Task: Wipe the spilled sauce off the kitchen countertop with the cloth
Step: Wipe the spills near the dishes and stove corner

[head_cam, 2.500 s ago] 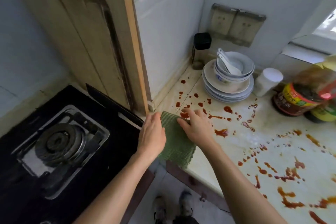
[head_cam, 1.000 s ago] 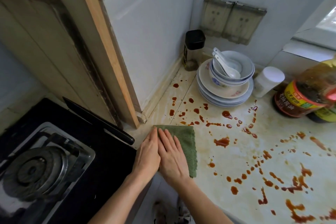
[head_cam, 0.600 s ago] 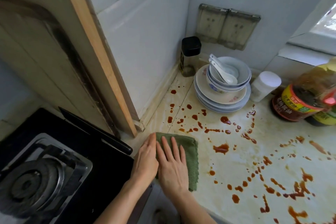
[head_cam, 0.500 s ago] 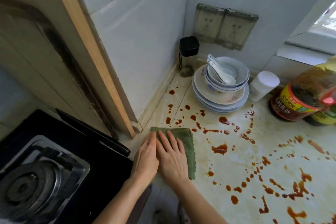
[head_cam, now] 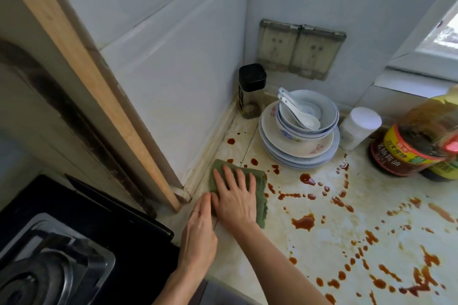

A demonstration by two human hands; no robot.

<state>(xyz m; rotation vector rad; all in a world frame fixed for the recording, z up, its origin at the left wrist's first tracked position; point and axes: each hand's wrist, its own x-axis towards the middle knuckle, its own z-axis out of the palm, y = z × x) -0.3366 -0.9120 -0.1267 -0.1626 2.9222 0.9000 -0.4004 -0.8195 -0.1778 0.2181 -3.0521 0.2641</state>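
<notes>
A folded green cloth [head_cam: 260, 189] lies flat on the pale countertop [head_cam: 322, 250] near its left end, close to the wall's base. My right hand [head_cam: 235, 195] presses on it with straight, spread fingers. Just left of it, my left hand [head_cam: 199, 233] rests flat on the counter, its fingertips at the cloth's near-left edge. Reddish-brown sauce [head_cam: 303, 221] is spattered in drops and small puddles over the counter, from just beyond the cloth out to the right and the near edge.
A stack of plates and bowls with spoons [head_cam: 300, 131] stands behind the spill. Beside it are a black-lidded jar [head_cam: 251, 91], a white-lidded container [head_cam: 359, 127] and sauce bottles [head_cam: 416, 141]. A black gas stove [head_cam: 62, 250] lies left; a wooden board [head_cam: 86, 77] leans against the wall.
Both hands first spread the cloth at the counter's near-left corner. Since then my right hand has pushed it away from me, over the nearest sauce drops.
</notes>
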